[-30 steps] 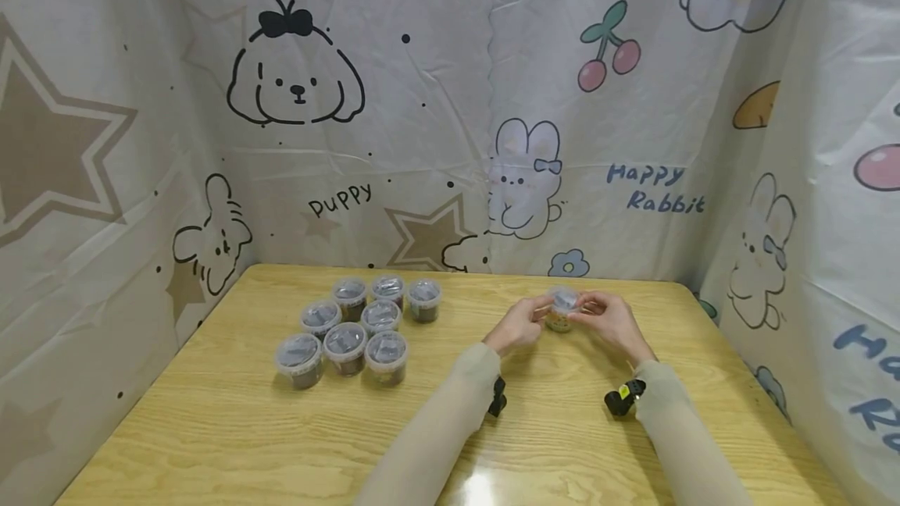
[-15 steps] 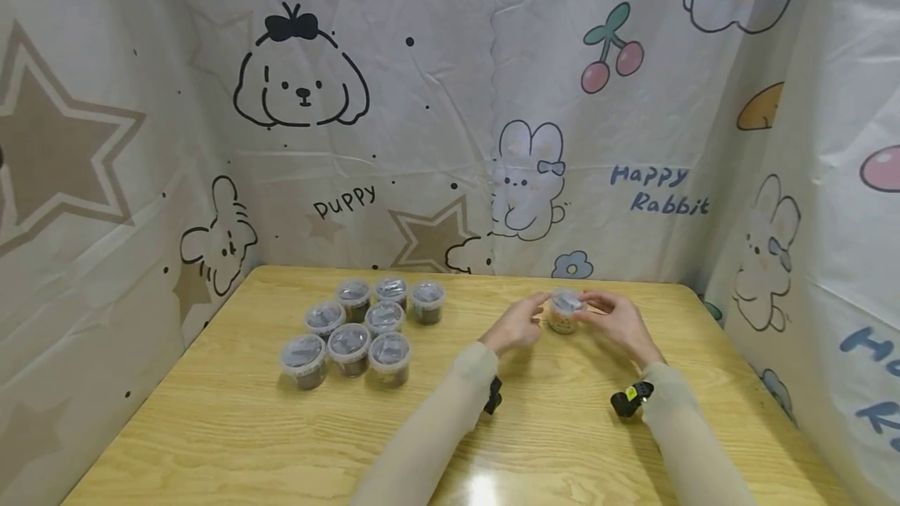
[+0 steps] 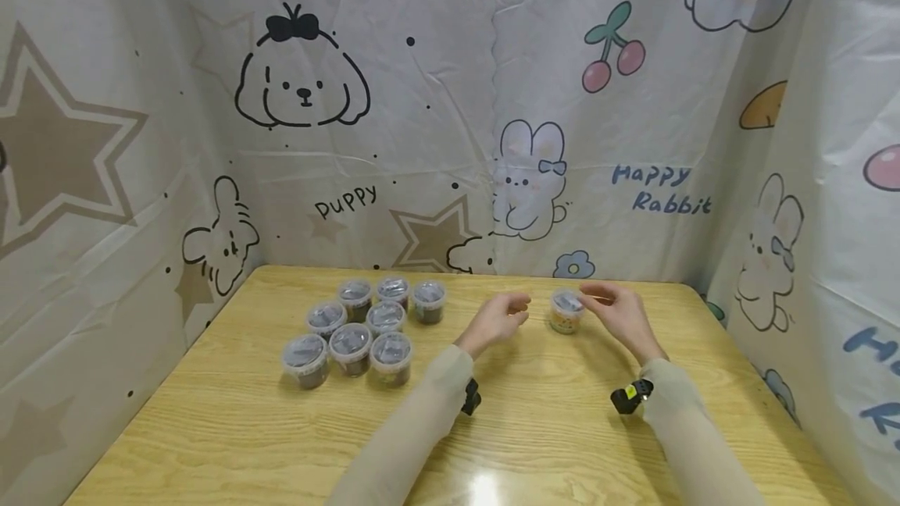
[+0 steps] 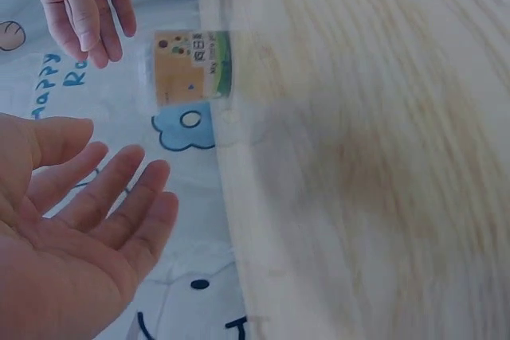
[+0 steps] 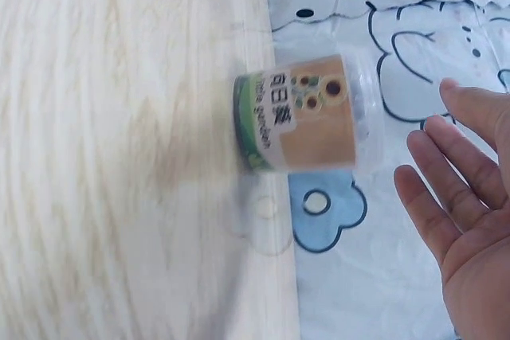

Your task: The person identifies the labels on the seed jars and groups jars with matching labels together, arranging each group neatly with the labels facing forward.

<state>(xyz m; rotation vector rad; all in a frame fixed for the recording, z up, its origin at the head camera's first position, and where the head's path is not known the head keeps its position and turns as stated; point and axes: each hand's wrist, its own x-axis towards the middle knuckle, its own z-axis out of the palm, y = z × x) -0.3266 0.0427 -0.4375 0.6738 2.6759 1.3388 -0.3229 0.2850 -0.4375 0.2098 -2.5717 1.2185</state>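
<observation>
A small lidded plastic tub [image 3: 566, 312] stands upright on the table near its back edge, right of centre. Its label [image 5: 319, 113] is brown and green, with printed sunflowers and dark lettering. Left of the tub, my left hand [image 3: 494, 322] hangs in the air, fingers loosely bent and holding nothing. My right hand [image 3: 619, 318] is just to the right of the tub, fingertips beside its lid. In the right wrist view a gap shows between those fingers [image 5: 430, 212] and the lid.
On the left of the wooden table [image 3: 464, 428] stands a cluster of several similar tubs [image 3: 351, 351] with clear lids and dark contents. A printed cloth [image 3: 436, 100] hangs behind the table and along both sides.
Both hands were at the tub's lid a second ago. The left hand has let go and moved left; the right fingers have come off the lid. The tub stays in place.
</observation>
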